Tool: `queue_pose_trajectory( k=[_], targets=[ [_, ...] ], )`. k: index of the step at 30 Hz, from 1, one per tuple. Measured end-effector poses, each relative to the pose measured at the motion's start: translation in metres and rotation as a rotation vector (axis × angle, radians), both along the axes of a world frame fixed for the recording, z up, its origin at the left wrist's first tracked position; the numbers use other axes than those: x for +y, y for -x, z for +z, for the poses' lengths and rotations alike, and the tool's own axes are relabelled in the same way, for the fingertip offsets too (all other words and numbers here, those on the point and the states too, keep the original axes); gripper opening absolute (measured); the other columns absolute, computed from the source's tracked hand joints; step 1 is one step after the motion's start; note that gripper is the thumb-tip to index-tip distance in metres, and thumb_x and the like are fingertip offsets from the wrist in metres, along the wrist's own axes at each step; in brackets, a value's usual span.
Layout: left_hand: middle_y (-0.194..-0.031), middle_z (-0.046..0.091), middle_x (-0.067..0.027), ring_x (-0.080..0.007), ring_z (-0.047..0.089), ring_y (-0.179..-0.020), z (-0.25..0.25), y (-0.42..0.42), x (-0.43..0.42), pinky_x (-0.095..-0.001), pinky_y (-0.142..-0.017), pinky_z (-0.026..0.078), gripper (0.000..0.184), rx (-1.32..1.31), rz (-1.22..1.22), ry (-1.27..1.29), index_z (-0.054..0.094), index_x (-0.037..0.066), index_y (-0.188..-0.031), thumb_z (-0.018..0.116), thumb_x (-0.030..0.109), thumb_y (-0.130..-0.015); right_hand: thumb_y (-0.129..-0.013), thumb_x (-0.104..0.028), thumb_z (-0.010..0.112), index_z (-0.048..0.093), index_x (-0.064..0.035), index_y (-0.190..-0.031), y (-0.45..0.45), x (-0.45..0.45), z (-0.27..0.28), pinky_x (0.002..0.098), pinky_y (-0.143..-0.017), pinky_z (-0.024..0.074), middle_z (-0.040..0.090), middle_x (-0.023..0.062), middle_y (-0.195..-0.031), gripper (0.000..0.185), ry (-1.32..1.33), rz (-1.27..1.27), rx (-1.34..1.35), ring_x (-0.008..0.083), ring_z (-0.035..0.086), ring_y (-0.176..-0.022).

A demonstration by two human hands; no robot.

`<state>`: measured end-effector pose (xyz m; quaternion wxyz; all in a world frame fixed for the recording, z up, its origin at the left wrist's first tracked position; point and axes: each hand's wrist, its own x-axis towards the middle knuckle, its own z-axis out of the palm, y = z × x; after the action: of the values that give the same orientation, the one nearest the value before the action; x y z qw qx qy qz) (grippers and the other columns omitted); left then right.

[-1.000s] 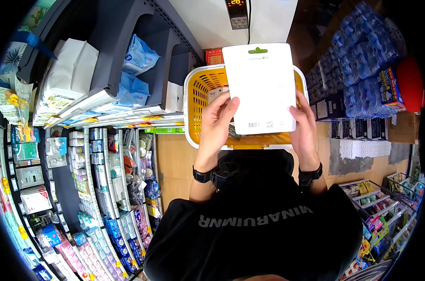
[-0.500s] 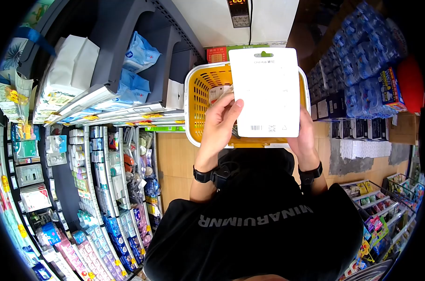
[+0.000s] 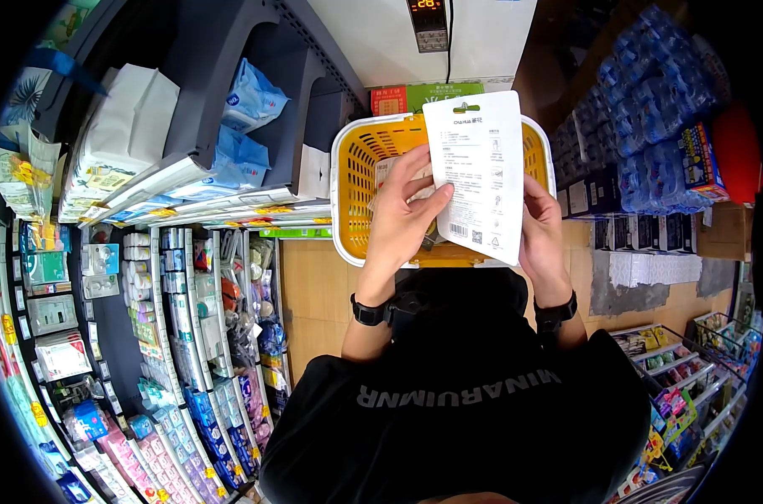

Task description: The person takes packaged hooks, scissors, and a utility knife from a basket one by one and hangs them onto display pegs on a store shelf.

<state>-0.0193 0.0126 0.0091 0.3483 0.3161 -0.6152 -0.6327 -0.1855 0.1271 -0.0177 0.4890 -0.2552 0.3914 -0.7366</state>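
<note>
A white printed card package (image 3: 476, 168) with a hang slot at its top is tilted above the yellow basket (image 3: 356, 181) with a white rim. My left hand (image 3: 407, 206) is at the card's left edge, thumb on its face and the other fingers partly behind. On the right edge, my right hand (image 3: 541, 231) holds the card with fingers partly hidden behind it. A few packaged items lie inside the basket, mostly covered by the card and my left hand.
Grey shelves (image 3: 218, 101) with blue and white packs rise at the left, above racks of small goods (image 3: 180, 336). Bottled water packs (image 3: 650, 109) and cartons (image 3: 650, 231) stand at the right. A red and green box (image 3: 390, 100) sits behind the basket.
The card has shifted right and turned, so its printed text now shows. My left hand has moved slightly right and up, and my right hand's fingers have shifted behind the card's edge.
</note>
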Motion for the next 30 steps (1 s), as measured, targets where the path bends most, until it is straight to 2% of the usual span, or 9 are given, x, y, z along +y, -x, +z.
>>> queue_pose_trajectory(
  k=[3,7,9,12,16,22,24,28,30],
  targets=[
    [-0.135,0.056,-0.0130,-0.0217,0.063,-0.112,-0.010,0.000,-0.004,-0.0296,-0.084,0.056,0.053,-0.169,0.055,0.298,0.050,0.001,-0.135,0.073,0.006,-0.088,-0.096,-0.008,0.064,0.057,0.0050,-0.130,-0.004,-0.003,0.008,0.0259,-0.092,0.0503,0.065,0.0092,-0.116,0.037,-0.030,-0.051,0.191,0.0124,0.062,-0.105],
    [-0.133,0.057,-0.0108,-0.0216,0.063,-0.110,0.000,-0.002,-0.003,-0.0295,-0.081,0.056,0.048,-0.221,-0.017,0.333,0.052,0.001,-0.134,0.071,0.011,-0.091,-0.095,-0.004,0.064,0.058,0.0054,-0.128,-0.004,-0.005,0.007,0.0246,-0.089,0.0506,0.065,0.0084,-0.113,0.035,-0.048,-0.051,0.219,0.0105,0.063,-0.099],
    [-0.131,0.057,-0.0122,-0.0189,0.061,-0.108,0.008,-0.001,0.002,-0.0297,-0.080,0.055,0.045,-0.019,-0.120,-0.008,0.054,-0.001,-0.133,0.068,0.017,-0.094,-0.093,0.001,0.065,0.059,0.0055,-0.127,-0.005,-0.006,0.008,0.0239,-0.086,0.0513,0.065,0.0076,-0.110,0.035,-0.030,-0.049,0.224,0.0091,0.063,-0.094],
    [-0.129,0.058,-0.0138,-0.0171,0.059,-0.111,0.013,-0.006,0.010,-0.0295,-0.081,0.054,0.048,-0.016,-0.182,-0.129,0.051,-0.002,-0.135,0.065,0.022,-0.097,-0.089,0.005,0.068,0.059,0.0058,-0.127,-0.006,-0.008,0.012,0.0230,-0.084,0.0508,0.064,0.0074,-0.107,0.038,-0.021,-0.017,0.217,0.0089,0.062,-0.092],
    [-0.126,0.059,-0.0111,-0.0137,0.054,-0.114,0.008,-0.004,0.013,-0.0271,-0.090,0.049,0.049,0.068,-0.237,-0.040,0.048,-0.004,-0.136,0.063,0.023,-0.099,-0.086,0.007,0.070,0.059,0.0055,-0.126,-0.009,-0.014,0.006,0.0227,-0.082,0.0504,0.064,0.0071,-0.105,0.041,0.020,-0.004,0.348,0.0087,0.060,-0.089],
    [-0.109,0.064,-0.0032,-0.0069,0.055,-0.098,-0.007,-0.009,0.009,-0.0223,-0.083,0.047,0.034,0.035,-0.096,-0.150,0.056,-0.004,-0.129,0.058,0.017,-0.101,-0.087,0.005,0.070,0.061,0.0040,-0.125,-0.008,-0.013,0.022,0.0207,-0.080,0.0488,0.063,0.0054,-0.105,0.039,-0.022,0.047,0.384,0.0067,0.058,-0.086],
    [-0.107,0.065,-0.0017,-0.0058,0.056,-0.095,-0.010,-0.013,0.009,-0.0220,-0.083,0.047,0.033,0.083,-0.042,-0.256,0.058,-0.002,-0.127,0.058,0.019,-0.102,-0.089,0.003,0.069,0.062,0.0032,-0.122,0.001,-0.006,0.013,0.0199,-0.080,0.0479,0.063,0.0053,-0.107,0.034,0.006,-0.086,0.408,0.0068,0.057,-0.085],
    [-0.107,0.067,-0.0019,-0.0064,0.060,-0.095,-0.012,-0.018,0.010,-0.0224,-0.083,0.048,0.033,0.221,0.016,-0.327,0.060,0.000,-0.127,0.059,0.020,-0.101,-0.092,-0.004,0.067,0.055,0.0007,-0.130,0.010,-0.016,0.003,0.0249,-0.090,0.0460,0.061,0.0099,-0.116,0.040,0.039,-0.315,0.520,0.0121,0.056,-0.097],
    [-0.109,0.067,-0.0024,-0.0073,0.061,-0.097,-0.010,-0.022,0.012,-0.0230,-0.083,0.049,0.033,0.216,0.037,-0.345,0.059,0.000,-0.128,0.060,0.019,-0.101,-0.095,-0.009,0.065,0.051,0.0000,-0.133,0.011,-0.013,0.005,0.0268,-0.094,0.0446,0.060,0.0116,-0.121,0.042,-0.024,-0.249,0.532,0.0143,0.055,-0.105]
  ],
)
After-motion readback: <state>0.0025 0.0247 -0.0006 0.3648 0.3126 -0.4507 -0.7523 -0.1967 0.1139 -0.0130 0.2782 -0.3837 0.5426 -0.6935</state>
